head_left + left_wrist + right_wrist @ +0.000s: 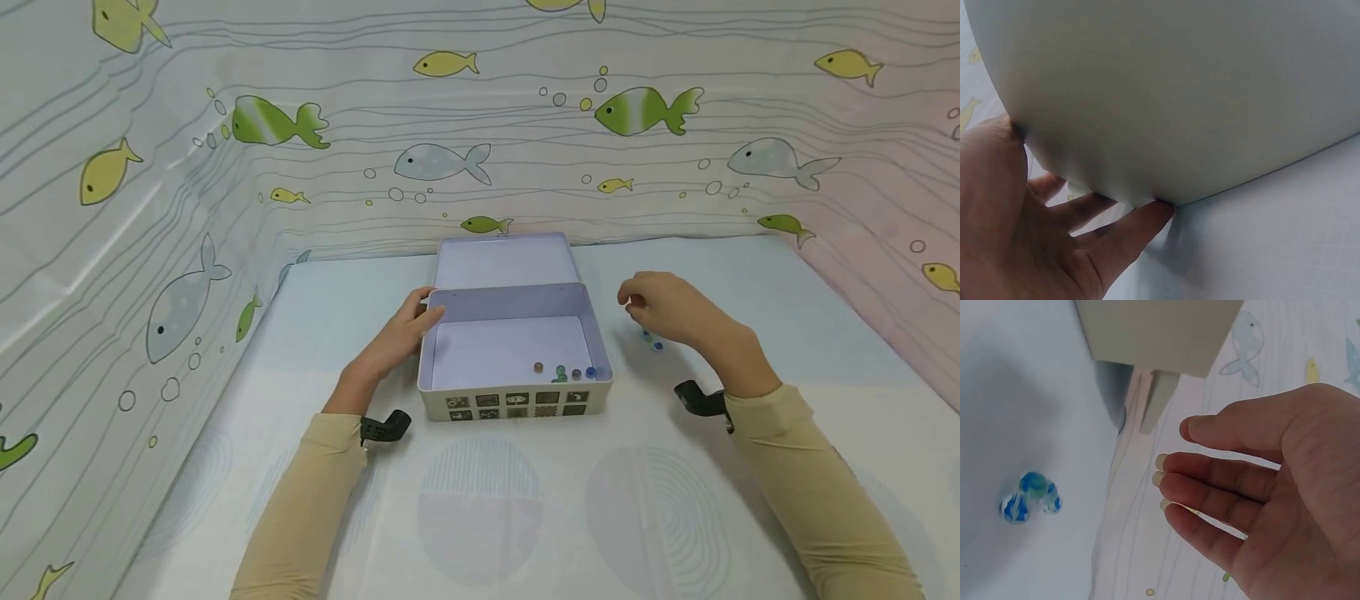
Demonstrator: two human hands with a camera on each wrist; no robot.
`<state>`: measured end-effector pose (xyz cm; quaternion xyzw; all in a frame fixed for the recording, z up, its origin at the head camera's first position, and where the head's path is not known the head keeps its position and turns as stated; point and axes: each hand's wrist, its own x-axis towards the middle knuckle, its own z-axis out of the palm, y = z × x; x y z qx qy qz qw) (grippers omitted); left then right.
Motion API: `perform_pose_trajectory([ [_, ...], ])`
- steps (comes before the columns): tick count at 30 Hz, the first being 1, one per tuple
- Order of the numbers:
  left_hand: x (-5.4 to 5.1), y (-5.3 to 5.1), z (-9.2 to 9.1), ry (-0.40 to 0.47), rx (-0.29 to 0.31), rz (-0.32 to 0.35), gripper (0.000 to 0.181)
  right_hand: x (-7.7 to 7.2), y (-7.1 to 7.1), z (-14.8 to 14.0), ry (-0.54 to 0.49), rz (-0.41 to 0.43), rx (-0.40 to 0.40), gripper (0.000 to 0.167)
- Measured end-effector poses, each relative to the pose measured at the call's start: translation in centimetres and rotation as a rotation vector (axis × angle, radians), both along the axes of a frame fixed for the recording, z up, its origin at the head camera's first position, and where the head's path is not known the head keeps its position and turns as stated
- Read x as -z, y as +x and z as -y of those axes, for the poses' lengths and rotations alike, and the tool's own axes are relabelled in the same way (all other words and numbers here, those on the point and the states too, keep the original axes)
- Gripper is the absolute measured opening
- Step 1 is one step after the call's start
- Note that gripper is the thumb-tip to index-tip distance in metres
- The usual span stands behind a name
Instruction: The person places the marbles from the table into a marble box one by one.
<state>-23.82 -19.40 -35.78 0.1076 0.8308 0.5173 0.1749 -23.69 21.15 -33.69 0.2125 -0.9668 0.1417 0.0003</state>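
The table (375, 533) wears a smooth pale cover, light blue across its far part and whiter nearer the front. Large circles (478, 546) are printed faintly on the front part: one has a blue-striped upper half over a plain greyish lower half, while the one to its right pairs a plain half with concentric arcs. A rectangular hinged box (517, 407) stands upright toward the back, cream outside, lavender inside, its lid folded open to the rear and its front wall carrying two rows of small dark pictures. Just right of it, clear glass marbles (1015, 509) with blue swirls, at least three, lie clustered together.
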Motion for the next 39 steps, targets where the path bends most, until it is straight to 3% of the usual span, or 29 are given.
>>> perform_pose_trajectory([
  [12,0.0,-0.2,-0.1,-0.014,0.003,0.007,0.063,1.2,-0.6,-1.6,0.038,0.136,0.074,0.028],
  [39,0.2,-0.2,-0.1,0.014,0.001,0.005,0.065,2.6,-1.5,-2.3,0.067,0.21,0.093,0.03],
])
